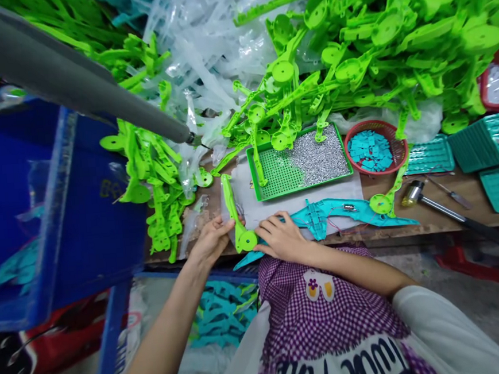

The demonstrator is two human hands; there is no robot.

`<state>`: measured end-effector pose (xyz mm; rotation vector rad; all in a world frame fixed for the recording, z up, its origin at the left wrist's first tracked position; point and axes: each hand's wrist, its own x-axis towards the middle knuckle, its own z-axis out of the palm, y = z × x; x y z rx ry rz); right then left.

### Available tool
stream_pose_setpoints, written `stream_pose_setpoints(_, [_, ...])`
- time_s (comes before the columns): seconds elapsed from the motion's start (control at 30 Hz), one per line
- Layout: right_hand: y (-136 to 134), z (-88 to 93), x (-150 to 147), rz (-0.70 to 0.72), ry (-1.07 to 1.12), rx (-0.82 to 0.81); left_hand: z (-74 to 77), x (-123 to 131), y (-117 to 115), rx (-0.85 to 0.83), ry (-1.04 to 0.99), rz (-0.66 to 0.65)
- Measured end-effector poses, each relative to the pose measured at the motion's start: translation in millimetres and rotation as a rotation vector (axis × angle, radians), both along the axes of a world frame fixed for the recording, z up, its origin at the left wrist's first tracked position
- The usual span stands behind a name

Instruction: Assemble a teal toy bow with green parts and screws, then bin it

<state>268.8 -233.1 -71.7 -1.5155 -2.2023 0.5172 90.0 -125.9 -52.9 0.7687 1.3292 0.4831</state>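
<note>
A bright green plastic arm with a round disc end [247,241] stands upright at the left end of a long blue bow-shaped plastic piece [342,209]. My left hand [214,240] grips the arm's left side between thumb and fingers. From the right, my right hand [280,236] closes its thumb and fingers at the disc's edge, lying over the blue piece and hiding part of it. Thin red wires and a small metal cylinder [348,207] show on the blue piece. Another green arm [381,203] lies on its right end.
A grey power screwdriver [139,106] hangs at upper left. Behind the hands are a green tray [255,181] of small metal screws and a red basket [397,165] of blue pieces. A hammer [441,205] lies right. Green parts [364,57] pile behind; a blue bin [92,222] stands left.
</note>
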Motion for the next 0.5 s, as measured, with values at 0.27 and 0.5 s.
stream_pose_setpoints(0.27, [-4.6, 5.1, 2.5, -0.017, 0.079, -0.044, 2.0, 7.3, -3.4, 0.066, 0.052, 0.002])
stream_pose_setpoints(0.5, [35.7, 87.9, 27.7, -0.406, 0.666, 0.245, -4.3, 5.4, -1.5, 0.067, 0.04, 0.018])
